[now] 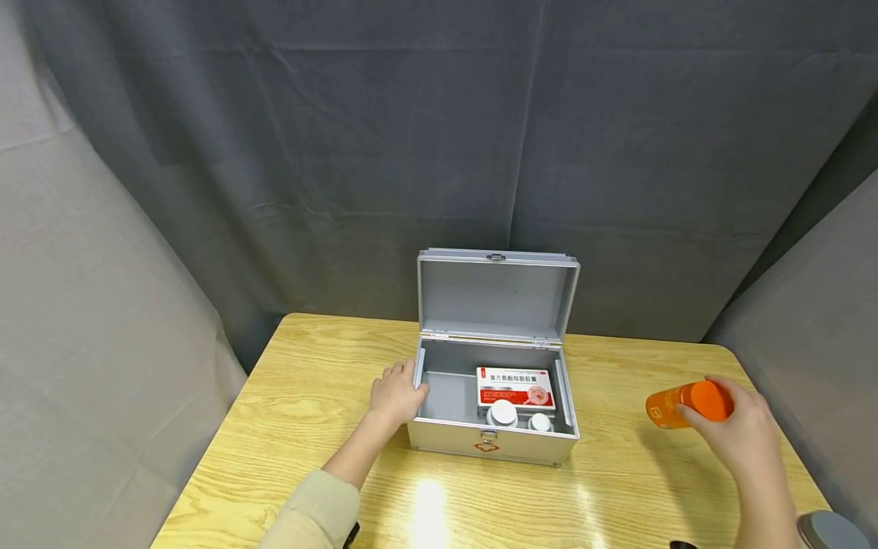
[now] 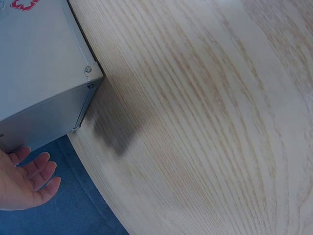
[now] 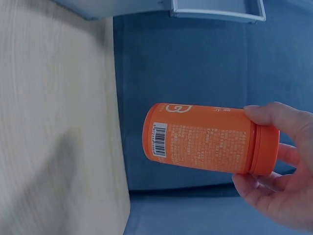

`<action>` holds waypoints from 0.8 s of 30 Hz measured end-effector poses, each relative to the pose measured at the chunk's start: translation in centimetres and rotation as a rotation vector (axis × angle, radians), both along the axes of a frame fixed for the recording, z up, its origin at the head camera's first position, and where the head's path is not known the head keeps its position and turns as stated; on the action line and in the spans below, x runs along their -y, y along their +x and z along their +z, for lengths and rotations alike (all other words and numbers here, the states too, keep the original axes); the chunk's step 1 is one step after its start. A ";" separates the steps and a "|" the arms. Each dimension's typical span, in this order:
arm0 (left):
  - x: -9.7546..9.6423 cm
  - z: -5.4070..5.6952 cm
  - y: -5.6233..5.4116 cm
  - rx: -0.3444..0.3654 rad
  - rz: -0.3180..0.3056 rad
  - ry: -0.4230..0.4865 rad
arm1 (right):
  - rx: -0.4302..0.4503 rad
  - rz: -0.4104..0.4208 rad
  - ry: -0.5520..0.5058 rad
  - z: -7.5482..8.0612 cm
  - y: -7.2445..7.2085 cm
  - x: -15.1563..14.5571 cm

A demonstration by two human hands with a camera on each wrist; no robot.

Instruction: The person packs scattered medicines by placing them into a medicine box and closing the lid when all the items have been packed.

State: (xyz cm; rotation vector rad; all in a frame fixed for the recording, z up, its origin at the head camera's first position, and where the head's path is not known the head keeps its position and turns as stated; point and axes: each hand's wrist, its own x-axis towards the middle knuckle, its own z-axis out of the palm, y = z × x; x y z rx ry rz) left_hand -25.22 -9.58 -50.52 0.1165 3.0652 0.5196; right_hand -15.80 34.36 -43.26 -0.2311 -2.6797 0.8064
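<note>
My right hand point(image 1: 744, 427) grips an orange bottle point(image 1: 664, 408) by its cap end, tilted above the table's right side. In the right wrist view the bottle point(image 3: 200, 139) shows a barcode and printed text, with thumb and fingers round the cap. A silver first-aid case point(image 1: 494, 442) with a red cross emblem stands with its lid up. Inside it are a red-and-white medicine box point(image 1: 514, 387) and two white-capped bottles, one larger point(image 1: 503, 412) and one smaller point(image 1: 540, 422). My left hand point(image 1: 398, 393) rests at the case's left rim, thumb over the edge.
The case stands on a wood-grain table point(image 1: 329, 358) near its back edge. At the lower right corner is a grey-lidded container point(image 1: 833, 530), partly cut off, and a small dark object point(image 1: 682, 545) shows at the bottom edge. Grey curtains point(image 1: 343, 152) surround the table.
</note>
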 end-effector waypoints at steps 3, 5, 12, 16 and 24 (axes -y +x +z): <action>0.0 0.0 0.1 0.002 0.001 0.001 | -0.025 0.015 -0.009 0.4 -0.2 0.8; 0.0 0.0 0.1 0.003 0.001 -0.001 | -0.042 0.022 -0.018 0.7 -0.3 1.4; 0.0 0.4 0.3 -0.005 -0.005 0.004 | -0.088 0.057 -0.061 1.4 -1.2 3.5; 0.0 0.4 0.4 0.000 -0.005 0.002 | -0.149 0.080 -0.055 1.6 -1.6 5.0; 0.0 0.2 0.2 0.001 -0.003 -0.006 | -0.207 0.135 -0.089 2.3 -2.5 7.7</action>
